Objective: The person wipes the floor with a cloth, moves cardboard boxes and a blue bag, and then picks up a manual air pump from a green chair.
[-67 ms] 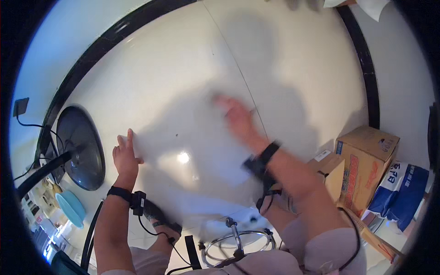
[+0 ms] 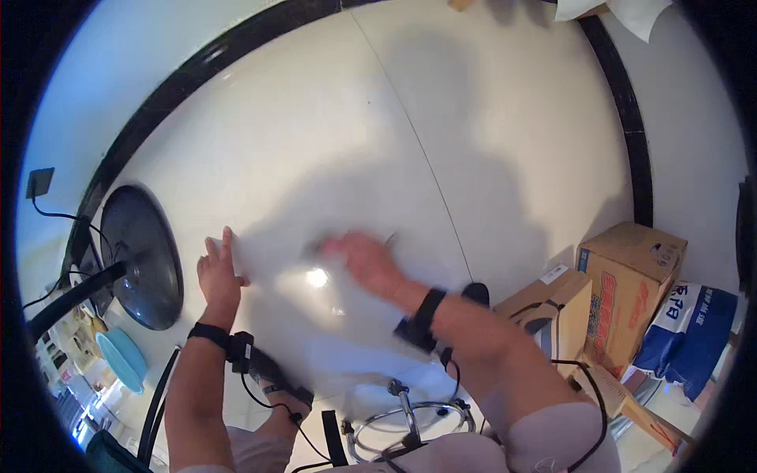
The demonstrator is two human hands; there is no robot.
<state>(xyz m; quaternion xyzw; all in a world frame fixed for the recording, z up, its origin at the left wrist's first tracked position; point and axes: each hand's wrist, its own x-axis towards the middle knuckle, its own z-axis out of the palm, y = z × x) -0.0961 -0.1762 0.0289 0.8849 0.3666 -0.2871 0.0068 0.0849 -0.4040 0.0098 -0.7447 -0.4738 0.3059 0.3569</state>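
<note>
One blurred right hand (image 2: 369, 264) over glossy floor (image 2: 300, 118), slim object (image 2: 392, 238) jutting just beside its knuckles; can't tell if gripped. Left hand (image 2: 219, 281), fingers spread, nothing seen in it. I read the step as right-hand work; next move calls for steadiness. Further down: chrome stool ring (image 2: 407, 411); black round base (image 2: 154, 284) hems left, cardboard box (image 2: 623, 292) right.

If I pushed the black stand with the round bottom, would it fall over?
Probably not easily: the stand has a wide, round base. Its pole could make it wobble if pushed high up. The floor looks smooth and shiny, so it might slide instead.
</note>
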